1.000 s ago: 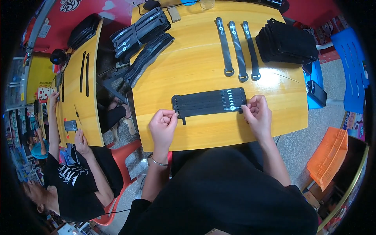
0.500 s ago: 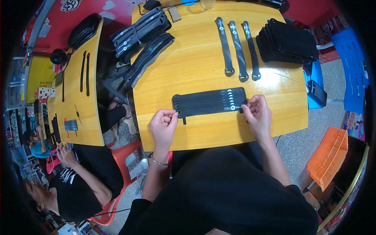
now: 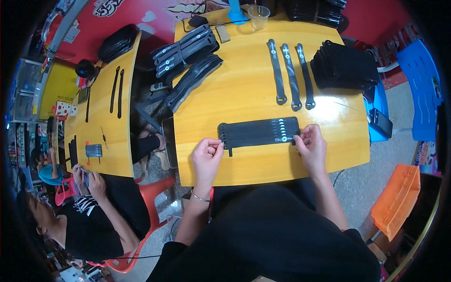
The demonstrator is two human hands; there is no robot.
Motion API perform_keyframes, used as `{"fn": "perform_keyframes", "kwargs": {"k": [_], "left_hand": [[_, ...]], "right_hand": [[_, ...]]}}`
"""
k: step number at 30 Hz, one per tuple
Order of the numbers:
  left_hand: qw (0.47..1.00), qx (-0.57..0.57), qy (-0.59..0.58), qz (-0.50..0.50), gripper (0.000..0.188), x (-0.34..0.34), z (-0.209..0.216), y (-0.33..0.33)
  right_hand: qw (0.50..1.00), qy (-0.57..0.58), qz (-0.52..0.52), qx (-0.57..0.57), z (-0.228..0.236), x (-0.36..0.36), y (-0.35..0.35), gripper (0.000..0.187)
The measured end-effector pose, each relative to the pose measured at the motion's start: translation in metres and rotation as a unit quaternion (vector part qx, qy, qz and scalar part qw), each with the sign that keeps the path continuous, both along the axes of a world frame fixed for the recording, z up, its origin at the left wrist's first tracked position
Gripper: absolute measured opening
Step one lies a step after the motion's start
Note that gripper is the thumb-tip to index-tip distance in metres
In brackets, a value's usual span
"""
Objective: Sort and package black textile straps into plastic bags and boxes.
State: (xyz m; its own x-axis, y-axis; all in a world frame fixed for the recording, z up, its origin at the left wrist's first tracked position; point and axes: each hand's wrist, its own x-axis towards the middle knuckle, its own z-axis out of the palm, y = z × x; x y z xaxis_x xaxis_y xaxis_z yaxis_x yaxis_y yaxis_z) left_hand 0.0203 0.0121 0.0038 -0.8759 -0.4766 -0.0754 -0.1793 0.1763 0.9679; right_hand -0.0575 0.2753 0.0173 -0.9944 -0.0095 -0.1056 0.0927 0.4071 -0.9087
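A row of black cable straps, overlapped side by side with white print near the right end, lies on the yellow table. At its near left corner, my left hand pinches the end of the nearest strap between thumb and fingertips. On the opposite end, my right hand holds the near right corner the same way. A short dark tab sticks out toward me beside the left fingertips. Beyond the row, three separate straps lie lengthwise, their slotted ends toward me.
Tied strap bundles and a loose strap pile lie at the far left. A black stack stands far right, a plastic cup at the back. An orange crate is right of the table. A co-worker sits left at another table.
The whole view has shifted, so the table sits slightly lower and further right. My hands keep their hold on the strap row. The co-worker's hands are now both visible, close together.
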Motion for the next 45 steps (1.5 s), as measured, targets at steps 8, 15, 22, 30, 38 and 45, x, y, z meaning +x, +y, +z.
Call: {"fn": "perform_keyframes", "kwargs": {"k": [8, 15, 22, 30, 38, 45], "left_hand": [[0.996, -0.082, 0.003, -0.022, 0.007, 0.002, -0.001, -0.002], [0.978, -0.209, 0.015, -0.008, 0.008, 0.004, 0.016, 0.008], [0.961, -0.271, 0.031, -0.036, 0.012, 0.007, 0.019, 0.006], [0.853, -0.483, 0.050, -0.195, 0.055, 0.028, 0.047, 0.062], [0.798, -0.513, -0.005, -0.317, 0.067, 0.017, 0.029, 0.087], [0.800, -0.503, 0.005, -0.327, 0.066, 0.010, 0.036, 0.081]], "right_hand": [[1.000, 0.027, 0.000, 0.000, 0.003, 0.002, -0.002, 0.025], [0.999, 0.040, -0.010, -0.007, 0.000, 0.005, 0.000, 0.026], [0.998, 0.068, 0.011, 0.004, -0.004, 0.004, 0.003, 0.025], [0.979, 0.198, 0.023, 0.050, -0.011, 0.014, 0.006, 0.016], [0.862, 0.357, 0.238, 0.271, 0.001, 0.043, -0.012, 0.045], [0.882, 0.318, 0.169, 0.304, -0.004, 0.033, 0.019, 0.040]]}}
